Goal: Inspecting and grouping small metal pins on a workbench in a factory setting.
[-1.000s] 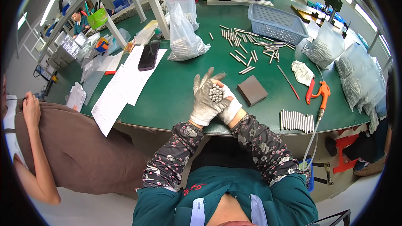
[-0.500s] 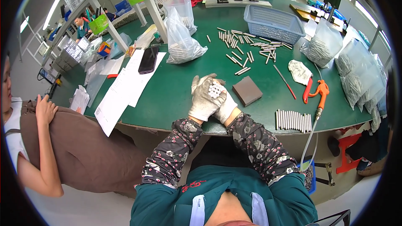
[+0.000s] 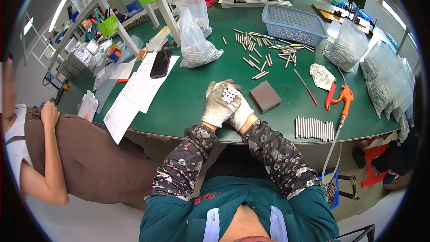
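Both my gloved hands are wrapped round one upright bundle of metal pins (image 3: 230, 94), whose round bright ends show between the fingers. My left hand (image 3: 218, 104) covers the near left side, closed on the bundle. Pressed against it from the right is my right hand (image 3: 242, 113), also closed; its fingers are partly hidden. Just right of the hands lies a dark brown square block (image 3: 264, 96). A neat row of metal pins (image 3: 314, 129) rests near the table's front edge. Loose pins (image 3: 251, 42) are scattered farther back.
A blue plastic basket (image 3: 293, 27) stands behind the loose pins. Right of the block lie a thin red-handled tool (image 3: 306, 87), a white glove (image 3: 322, 77) and an orange air gun (image 3: 344, 101). Filled bags (image 3: 387, 80) crowd the right. Papers (image 3: 130, 103) and a phone (image 3: 161, 64) lie left.
My hands keep their hold on the pin bundle with almost no movement. The whole view has shifted slightly, and the person at the left has turned a little.
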Action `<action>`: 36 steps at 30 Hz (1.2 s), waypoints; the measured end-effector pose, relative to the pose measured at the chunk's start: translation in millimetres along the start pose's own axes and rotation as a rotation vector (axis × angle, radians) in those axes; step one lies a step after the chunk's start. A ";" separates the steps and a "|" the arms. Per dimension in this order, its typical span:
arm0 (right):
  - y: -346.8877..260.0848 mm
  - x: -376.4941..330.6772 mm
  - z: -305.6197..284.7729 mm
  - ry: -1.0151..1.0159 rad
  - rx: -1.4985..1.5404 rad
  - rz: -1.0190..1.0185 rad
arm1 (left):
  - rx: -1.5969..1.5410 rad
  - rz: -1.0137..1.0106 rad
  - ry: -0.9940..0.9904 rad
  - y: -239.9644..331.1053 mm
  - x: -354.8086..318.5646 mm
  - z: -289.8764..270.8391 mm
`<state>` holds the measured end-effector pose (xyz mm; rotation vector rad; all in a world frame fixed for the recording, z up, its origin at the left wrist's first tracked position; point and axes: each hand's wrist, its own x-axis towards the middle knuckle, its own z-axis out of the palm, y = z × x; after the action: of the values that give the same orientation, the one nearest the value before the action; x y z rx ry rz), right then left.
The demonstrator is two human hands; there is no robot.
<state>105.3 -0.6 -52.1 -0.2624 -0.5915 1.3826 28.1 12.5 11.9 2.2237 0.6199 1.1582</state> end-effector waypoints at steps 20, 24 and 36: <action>-3.5 -0.2 -21.2 -0.081 -0.470 -0.034 | -0.126 -0.016 -0.013 -2.5 -1.2 0.5; -5.3 -2.7 -21.5 -0.114 -0.777 -0.082 | -0.088 -0.037 0.005 -6.8 -2.8 1.5; 4.5 -2.3 -7.8 -0.266 0.207 -0.063 | -0.034 0.115 0.035 -6.2 -4.6 -1.2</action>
<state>105.5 -0.7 -61.4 0.1082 -0.6636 1.4153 23.8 14.5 5.7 2.2396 0.4883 1.2578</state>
